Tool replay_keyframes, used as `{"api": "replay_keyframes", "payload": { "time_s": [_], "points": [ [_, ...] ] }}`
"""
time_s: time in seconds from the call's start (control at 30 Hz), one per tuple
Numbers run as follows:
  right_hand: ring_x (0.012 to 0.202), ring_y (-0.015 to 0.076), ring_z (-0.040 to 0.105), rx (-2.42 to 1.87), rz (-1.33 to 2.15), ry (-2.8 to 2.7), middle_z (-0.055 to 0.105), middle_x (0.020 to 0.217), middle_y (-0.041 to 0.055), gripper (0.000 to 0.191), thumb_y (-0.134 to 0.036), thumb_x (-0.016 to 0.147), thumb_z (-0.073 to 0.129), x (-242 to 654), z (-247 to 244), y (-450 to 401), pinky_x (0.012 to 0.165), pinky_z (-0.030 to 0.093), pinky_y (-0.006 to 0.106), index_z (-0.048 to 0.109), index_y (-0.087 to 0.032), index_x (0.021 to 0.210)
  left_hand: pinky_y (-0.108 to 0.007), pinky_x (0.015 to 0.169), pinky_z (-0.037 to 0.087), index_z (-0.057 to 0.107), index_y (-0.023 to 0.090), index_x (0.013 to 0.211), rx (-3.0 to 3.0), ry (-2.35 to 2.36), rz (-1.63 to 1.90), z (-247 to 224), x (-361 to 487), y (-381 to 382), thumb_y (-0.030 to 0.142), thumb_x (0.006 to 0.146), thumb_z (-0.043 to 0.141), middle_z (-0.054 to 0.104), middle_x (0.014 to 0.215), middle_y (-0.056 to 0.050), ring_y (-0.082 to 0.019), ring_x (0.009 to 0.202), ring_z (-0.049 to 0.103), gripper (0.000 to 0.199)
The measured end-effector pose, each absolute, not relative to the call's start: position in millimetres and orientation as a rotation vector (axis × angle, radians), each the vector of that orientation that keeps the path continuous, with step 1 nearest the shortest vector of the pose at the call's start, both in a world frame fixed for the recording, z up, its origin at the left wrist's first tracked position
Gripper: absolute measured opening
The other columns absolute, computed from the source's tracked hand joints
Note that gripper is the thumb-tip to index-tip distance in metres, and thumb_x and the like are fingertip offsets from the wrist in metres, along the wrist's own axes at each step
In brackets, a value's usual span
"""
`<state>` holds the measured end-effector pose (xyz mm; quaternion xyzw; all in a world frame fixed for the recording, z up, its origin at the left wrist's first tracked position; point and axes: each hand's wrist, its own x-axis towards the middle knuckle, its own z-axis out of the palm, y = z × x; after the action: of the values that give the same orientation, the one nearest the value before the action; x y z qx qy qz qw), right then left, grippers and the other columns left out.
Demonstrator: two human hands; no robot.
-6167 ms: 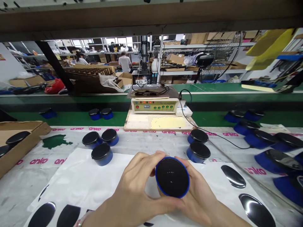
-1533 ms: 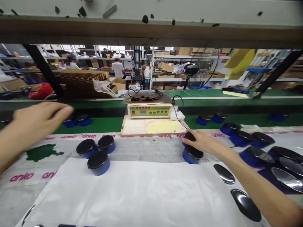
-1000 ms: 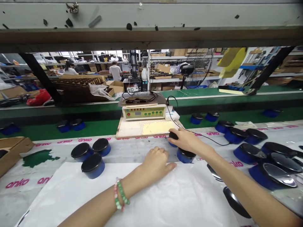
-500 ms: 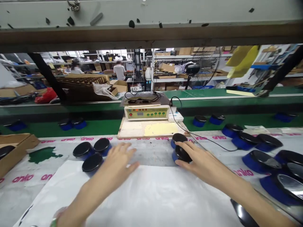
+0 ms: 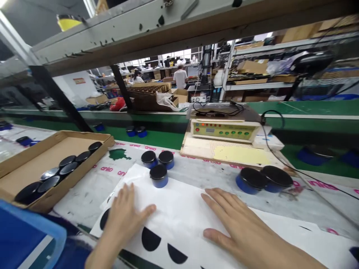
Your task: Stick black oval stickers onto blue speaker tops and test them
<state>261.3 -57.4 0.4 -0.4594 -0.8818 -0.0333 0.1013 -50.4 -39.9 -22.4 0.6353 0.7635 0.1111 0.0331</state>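
My left hand [image 5: 126,213] is spread over the left part of a white sheet [image 5: 179,209]. Its fingers are apart and hold nothing. On the right, my right hand [image 5: 235,220] rests on or just above the same sheet, fingers stretched out and also without a hold. Black half-round shapes [image 5: 151,239] show along the sheet's near edge. A round blue part with a glossy black top [image 5: 158,176] stands on the sheet's far edge, beyond my left hand. Just behind it are two similar round parts [image 5: 166,159]. Another pair of round parts [image 5: 251,181] sits beyond my right hand.
A cardboard tray [image 5: 63,138] with several black-topped round parts lies at the left. A blue bin [image 5: 25,220] fills the near left corner. At the back, a control box [image 5: 224,130] stands on a board, its black cable trailing right. An overhead shelf beam [image 5: 174,33] crosses above.
The view has swung left. My right hand has let go of the round part and moved onto the white sheet. My left hand now lies lower, over the sheet's left side.
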Motion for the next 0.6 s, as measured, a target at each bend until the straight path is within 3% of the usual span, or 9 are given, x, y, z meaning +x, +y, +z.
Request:
{"api": "replay_keyframes", "payload": {
  "time_s": [0.13, 0.23, 0.4, 0.53, 0.6],
  "points": [
    [0.131, 0.0319, 0.043, -1.462, 0.234, -2.663, 0.042, 0.146, 0.0098, 0.061, -0.059, 0.093, 0.032, 257.2, -17.7, -50.8, 0.101, 0.045, 0.051, 0.047, -0.022, 0.140, -0.058, 0.113, 0.019, 0.032, -0.001, 0.142, 1.982, 2.286, 0.302, -46.2, -40.1, -61.7, 0.062, 0.080, 0.044, 0.023, 0.151, -0.026, -0.038, 0.142, 0.016, 0.090],
    [0.136, 0.0350, 0.034, -1.566, 0.338, -2.581, 0.034, 0.150, 0.0128, 0.068, -0.061, 0.090, 0.037, 258.2, -26.7, -40.6, 0.106, 0.036, 0.055, 0.044, -0.017, 0.141, -0.053, 0.114, 0.023, 0.032, 0.004, 0.143, 1.999, 2.238, 0.306, -46.3, -39.0, -66.4, 0.055, 0.088, 0.038, 0.025, 0.152, -0.021, -0.032, 0.142, 0.019, 0.075],
    [0.130, 0.0296, 0.040, -1.540, 0.546, -2.352, 0.046, 0.139, 0.0144, 0.062, -0.045, 0.090, 0.044, 260.4, -32.6, -34.5, 0.106, 0.037, 0.048, 0.036, -0.014, 0.143, -0.049, 0.113, 0.027, 0.038, 0.006, 0.141, 1.990, 2.229, 0.305, -34.8, -42.1, -73.9, 0.050, 0.090, 0.039, 0.030, 0.150, -0.019, -0.030, 0.141, 0.026, 0.068],
    [0.113, 0.0283, 0.052, -1.546, 0.634, -2.223, 0.059, 0.114, 0.0111, 0.032, -0.032, 0.089, 0.046, 258.6, -23.7, -30.7, 0.099, 0.039, 0.051, 0.055, -0.019, 0.117, -0.056, 0.111, 0.028, 0.054, 0.010, 0.130, 2.010, 2.198, 0.284, -21.8, -39.9, -87.2, 0.045, 0.087, 0.046, 0.050, 0.139, -0.019, -0.034, 0.131, 0.044, 0.056],
    [0.099, 0.0252, 0.058, -1.550, 0.651, -2.219, 0.063, 0.100, 0.0079, 0.018, -0.027, 0.090, 0.044, 259.9, -11.8, -32.5, 0.090, 0.045, 0.045, 0.058, -0.020, 0.097, -0.056, 0.109, 0.032, 0.059, 0.016, 0.126, 2.020, 2.173, 0.332, -13.1, -38.0, -92.9, 0.049, 0.087, 0.046, 0.057, 0.133, -0.015, -0.033, 0.127, 0.049, 0.053]
  ]
}}
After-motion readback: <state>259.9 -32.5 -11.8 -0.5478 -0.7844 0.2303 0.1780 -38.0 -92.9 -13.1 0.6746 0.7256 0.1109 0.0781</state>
